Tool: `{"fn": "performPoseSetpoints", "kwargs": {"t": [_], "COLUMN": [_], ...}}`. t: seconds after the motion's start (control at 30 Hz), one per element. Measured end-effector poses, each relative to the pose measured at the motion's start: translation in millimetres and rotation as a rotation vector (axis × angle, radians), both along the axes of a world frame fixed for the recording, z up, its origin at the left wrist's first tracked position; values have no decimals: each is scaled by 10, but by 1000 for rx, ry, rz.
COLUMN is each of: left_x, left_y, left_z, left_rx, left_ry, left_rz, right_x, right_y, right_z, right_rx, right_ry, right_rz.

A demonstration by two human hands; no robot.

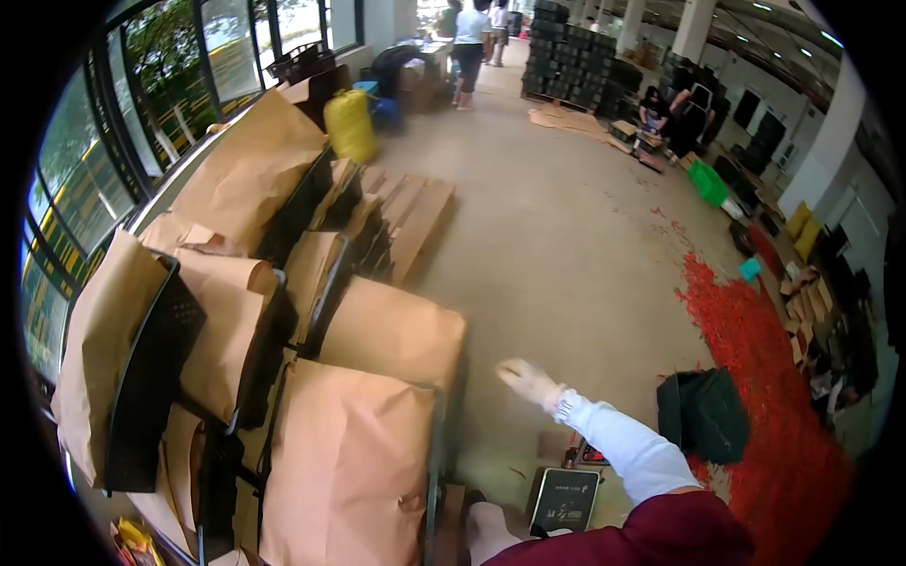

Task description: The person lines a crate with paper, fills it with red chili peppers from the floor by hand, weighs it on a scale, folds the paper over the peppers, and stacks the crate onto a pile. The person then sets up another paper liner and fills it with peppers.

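Note:
My right hand (530,380), in a pale glove with a light blue sleeve above it, is held over the floor in the middle of the view. Its fingers are curled together, and nothing shows in them. Nearest to it, on the left, stands a crate covered with brown paper (351,462), apart from the hand. Behind that is another paper-covered crate (394,330). Below the hand, by my legs, a flat dark panel with a pale rim (566,500) lies on the floor. My left hand is out of view.
Stacked black crates (156,363) with brown paper line the window side, near a wooden pallet (422,222) and a yellow sack (350,126). Red peppers (755,387) cover the floor at right, beside a dark green crate (703,415). Several people (469,42) are farther back.

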State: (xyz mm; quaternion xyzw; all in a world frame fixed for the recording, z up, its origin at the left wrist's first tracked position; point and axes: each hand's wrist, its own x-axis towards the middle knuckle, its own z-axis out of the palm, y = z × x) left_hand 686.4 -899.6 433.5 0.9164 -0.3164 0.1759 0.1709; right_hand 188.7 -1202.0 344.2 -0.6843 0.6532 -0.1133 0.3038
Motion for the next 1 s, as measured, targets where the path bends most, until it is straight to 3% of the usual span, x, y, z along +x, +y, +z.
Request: {"fn": "performPoseSetpoints", "kwargs": {"t": [0.07, 0.1, 0.13, 0.17, 0.23, 0.3, 0.37, 0.4, 0.43, 0.5, 0.53, 0.6, 0.67, 0.73, 0.8, 0.87, 0.9, 0.97, 1.0], "left_x": [-453, -660, -861, -1181, -1559, -1861, -2094, -2284, -2502, -2879, -2974, -3525, -3755, -4177, -4450, -4702, -4784, -4978, -5048], "left_y": [-501, -713, -780, -948, -1057, -943, -920, -853, -788, -533, -391, -580, -471, -145, 146, 300, 349, 432, 423], "left_z": [716, 844, 1081, 1119, 1072, 1031, 843, 864, 896, 938, 910, 746, 629, 731, 792, 767, 782, 699, 646], "left_rx": [-607, -663, -343, -642, -538, -387, -345, -288, -223, -70, -46, 3, 23, 68, 214, 276, 339, 460, 549], "left_ry": [156, 88, -239, 171, 237, 254, 248, 418, 575, 852, 850, 925, 994, 1107, 1295, 1144, 1189, 1321, 1255], "left_rz": [-183, -265, -397, -528, -829, -1117, -1397, -1373, -1328, -1200, -1247, -1353, -1468, -1583, -1591, -1746, -1809, -1885, -1954], "right_x": [-910, -1406, -1567, -1750, -2141, -2241, -2112, -1948, -1810, -1329, -1077, -919, -591, -458, -341, -227, -157, -197, -126], "right_y": [899, 1333, 1843, 2600, 3752, 4886, 5956, 6465, 6857, 7494, 7794, 8088, 7866, 7874, 7953, 8047, 8071, 7999, 8024], "right_z": [-429, -776, -699, -815, -758, -710, -827, -989, -1182, -1341, -1395, -1899, -1540, -1401, -1467, -1471, -1404, -1079, -948], "right_rx": [93, 322, 518, 468, 575, 652, 528, 561, 828, 985, 1062, 909, 914, 882, 786, 673, 576, 634, 712], "right_ry": [172, 371, 624, 727, 780, 557, 374, 358, 442, 179, 66, 166, -118, -246, -351, -396, -424, -484, -560], "right_rz": [6, 103, 238, 340, 297, -305, -906, -988, -686, -889, -995, -476, -904, -914, -1140, -1263, -1343, -1542, -1697]}}
